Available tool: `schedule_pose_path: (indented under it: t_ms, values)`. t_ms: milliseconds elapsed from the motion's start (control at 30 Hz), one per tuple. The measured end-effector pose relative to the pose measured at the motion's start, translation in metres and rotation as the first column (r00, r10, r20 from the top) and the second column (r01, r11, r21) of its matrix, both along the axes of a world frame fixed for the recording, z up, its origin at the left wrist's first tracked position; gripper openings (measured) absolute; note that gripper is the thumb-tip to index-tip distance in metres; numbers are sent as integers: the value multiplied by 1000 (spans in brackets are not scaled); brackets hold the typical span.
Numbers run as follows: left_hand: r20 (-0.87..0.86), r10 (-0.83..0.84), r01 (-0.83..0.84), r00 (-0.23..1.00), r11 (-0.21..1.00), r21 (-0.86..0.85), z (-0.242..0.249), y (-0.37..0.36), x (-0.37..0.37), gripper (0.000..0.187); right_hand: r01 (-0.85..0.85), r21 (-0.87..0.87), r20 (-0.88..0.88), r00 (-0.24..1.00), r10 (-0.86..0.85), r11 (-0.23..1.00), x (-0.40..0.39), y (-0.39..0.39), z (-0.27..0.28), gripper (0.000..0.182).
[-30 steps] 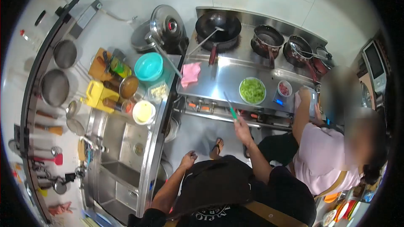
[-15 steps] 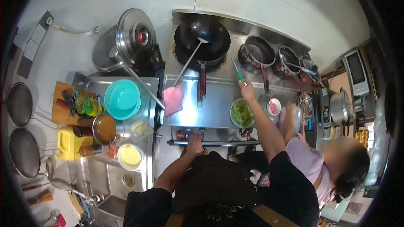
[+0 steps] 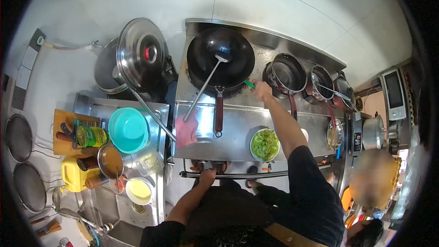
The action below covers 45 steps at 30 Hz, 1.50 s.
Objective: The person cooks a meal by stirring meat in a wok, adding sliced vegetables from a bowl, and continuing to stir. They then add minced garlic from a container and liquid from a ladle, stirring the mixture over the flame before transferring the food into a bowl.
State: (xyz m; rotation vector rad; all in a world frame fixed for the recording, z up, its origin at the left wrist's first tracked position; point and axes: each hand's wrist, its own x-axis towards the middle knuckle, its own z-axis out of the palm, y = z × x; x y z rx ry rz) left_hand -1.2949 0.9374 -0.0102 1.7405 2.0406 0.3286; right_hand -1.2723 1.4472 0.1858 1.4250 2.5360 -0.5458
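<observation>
My right hand (image 3: 263, 91) is closed round a green-handled stick lighter (image 3: 249, 84), its tip hidden at the lower right rim of the black wok (image 3: 201, 55). A metal ladle (image 3: 203, 87) rests in the wok, its handle sloping over the front of the stove. My left hand (image 3: 208, 176) is closed low at the stove's front rail (image 3: 242, 175), by the gas fittings; its fingertips are hidden. A bowl of green lettuce (image 3: 265, 145) stands on the steel counter below my right forearm.
Two pans (image 3: 288, 73) (image 3: 320, 82) sit right of the wok. A pink cloth (image 3: 186, 130) lies on the counter's left. Further left are a turquoise basin (image 3: 129, 130), a lidded pot (image 3: 141, 52) and a yellow jug (image 3: 73, 174). Another person (image 3: 366, 228) stands at the right.
My right hand has brought the lighter left to the wok's edge. My left hand has dropped slightly at the rail. The other person has moved away from the counter, down and right.
</observation>
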Motion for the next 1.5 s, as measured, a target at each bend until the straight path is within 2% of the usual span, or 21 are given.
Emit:
schedule_pose_path:
  t_ms: [167,267,400,500,600,700,767,800,833,867,900,933,1000,1067,1100,1200,1300,1333,1367,1467,1500]
  values:
    - [-20,-68,60,997,962,-268,31,12,-2,16,-68,59,50,997,65,996,1,16,-22,36]
    - [44,-20,30,999,973,-230,19,12,-3,24,-49,48,22,999,48,998,8,11,-3,37]
    - [41,-11,25,999,938,-347,36,19,-2,24,-48,62,-16,999,49,997,15,13,-2,36]
    - [29,-19,29,999,928,-371,31,21,-2,24,24,-41,-70,997,-27,999,17,11,5,35]
    - [77,-22,52,997,911,-409,38,21,-3,22,65,21,-187,981,-60,998,32,-9,10,34]
    - [54,-21,40,998,927,-374,36,23,-2,24,204,155,-388,913,-130,967,72,-63,-24,35]
    - [57,-18,39,998,918,-394,36,22,-2,23,309,-29,-541,795,-275,951,105,-133,-39,36]
    - [55,-15,36,998,916,-400,36,25,-4,23,390,-175,-474,771,-424,904,111,-177,-24,38]
    - [63,-47,70,997,905,-419,35,24,-6,23,360,-181,-552,733,-397,915,125,-214,-40,41]
    - [83,-65,92,994,919,-383,33,24,-7,23,401,-70,-648,677,-348,913,125,-255,-44,41]
    - [100,-82,112,992,931,-346,24,23,-8,23,396,-53,-656,678,-331,917,132,-285,-63,43]
    - [116,-98,130,988,941,-312,23,19,-10,24,461,-371,-528,610,-591,806,122,-308,-27,49]
    - [83,-89,112,993,936,-333,31,20,-12,21,538,-332,-333,702,-630,775,122,-330,-56,56]
    - [70,-97,115,993,938,-327,62,25,-15,20,537,-227,-397,711,-581,812,117,-344,-76,61]
    - [93,-129,149,987,954,-259,48,20,-16,18,541,-168,-425,715,-556,824,116,-349,-83,63]
    - [83,-155,172,984,953,-250,65,20,-21,16,553,-204,-395,709,-585,808,117,-350,-98,69]
    - [103,-142,156,984,977,-142,16,10,-17,15,581,-186,-475,653,-590,792,116,-356,-47,69]
    - [102,-155,166,983,980,-109,18,11,-19,15,598,-168,-507,629,-589,784,121,-359,-32,69]
    - [100,-165,174,981,982,-79,20,10,-20,14,603,49,-612,648,-453,796,135,-360,-44,67]
    - [84,-173,183,981,974,-132,18,10,-21,13,707,167,-570,638,-517,688,193,-360,-54,65]
    - [93,-169,183,981,968,-171,22,11,-21,13,783,86,-544,555,-629,616,210,-360,-52,63]
